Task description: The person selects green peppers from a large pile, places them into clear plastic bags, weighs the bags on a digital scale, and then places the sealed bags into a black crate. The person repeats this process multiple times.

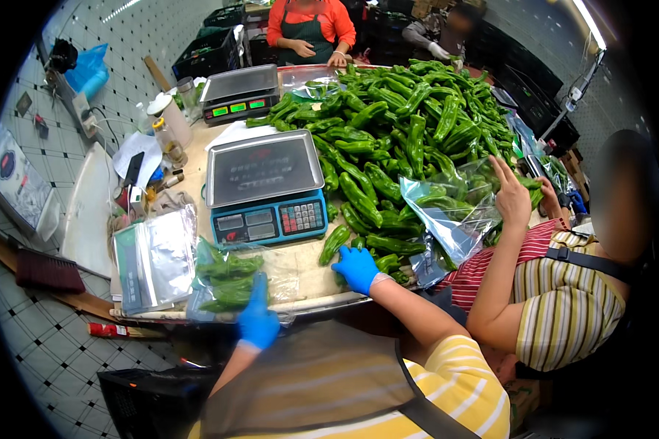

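Observation:
My left hand (259, 318), in a blue glove, lies on the near end of a clear plastic bag (284, 274) with several green peppers (228, 282) inside, at the table's near edge. Whether its fingers grip the bag is unclear. My right hand (358, 270), gloved in blue too, reaches onto loose green peppers (334, 245) at the near side of the large pile (384, 131); its fingertips are partly hidden, so a grip cannot be told. Beyond both hands stands a blue digital scale (270, 219) with a bare metal pan (263, 167).
Flat plastic bags (165, 258) are stacked at left, near jars (167, 144) and a phone (134, 168). A second scale (240, 90) stands farther back. At right, a co-worker's hands (513, 197) hold a bag of peppers (456, 203). Two people are across the table.

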The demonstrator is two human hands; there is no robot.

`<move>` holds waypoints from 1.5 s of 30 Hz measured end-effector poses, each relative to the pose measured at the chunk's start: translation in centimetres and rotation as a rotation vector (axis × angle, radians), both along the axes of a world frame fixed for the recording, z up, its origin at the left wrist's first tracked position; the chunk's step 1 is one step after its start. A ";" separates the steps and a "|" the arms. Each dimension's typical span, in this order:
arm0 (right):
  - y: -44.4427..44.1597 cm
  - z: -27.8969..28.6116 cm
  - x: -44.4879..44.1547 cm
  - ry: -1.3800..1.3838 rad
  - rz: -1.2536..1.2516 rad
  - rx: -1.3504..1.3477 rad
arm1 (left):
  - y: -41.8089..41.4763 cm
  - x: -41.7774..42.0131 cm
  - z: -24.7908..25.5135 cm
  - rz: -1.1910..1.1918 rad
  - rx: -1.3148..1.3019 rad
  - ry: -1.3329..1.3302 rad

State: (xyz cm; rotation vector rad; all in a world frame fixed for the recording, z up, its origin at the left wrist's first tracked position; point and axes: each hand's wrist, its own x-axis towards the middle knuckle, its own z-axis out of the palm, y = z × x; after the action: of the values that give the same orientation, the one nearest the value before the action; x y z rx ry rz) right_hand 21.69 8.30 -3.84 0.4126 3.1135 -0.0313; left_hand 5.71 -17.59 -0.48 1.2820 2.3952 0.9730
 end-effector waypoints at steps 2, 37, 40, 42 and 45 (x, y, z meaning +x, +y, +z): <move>0.7 -1.3 0.0 0.035 0.035 0.089 | 0.7 0.0 0.4 -0.015 -0.008 -0.020; 5.4 -1.6 -6.6 0.024 -0.054 -0.134 | 0.0 0.2 0.2 -0.008 -0.074 -0.026; 1.5 -3.1 -7.0 0.128 -0.209 -0.101 | -0.1 0.0 -0.8 -0.016 -0.013 0.057; -0.8 -1.0 -7.6 -0.021 -0.275 -0.125 | 0.0 0.2 -0.3 0.003 -0.063 0.024; -2.3 -0.3 -6.8 0.037 -0.129 -0.095 | -0.3 0.4 0.0 0.011 -0.073 0.033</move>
State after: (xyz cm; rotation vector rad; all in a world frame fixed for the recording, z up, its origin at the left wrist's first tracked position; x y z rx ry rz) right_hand 14.88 5.98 -4.11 0.6164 3.1004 -0.1890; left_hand 6.11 -17.88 -0.48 1.2695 2.4414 0.8650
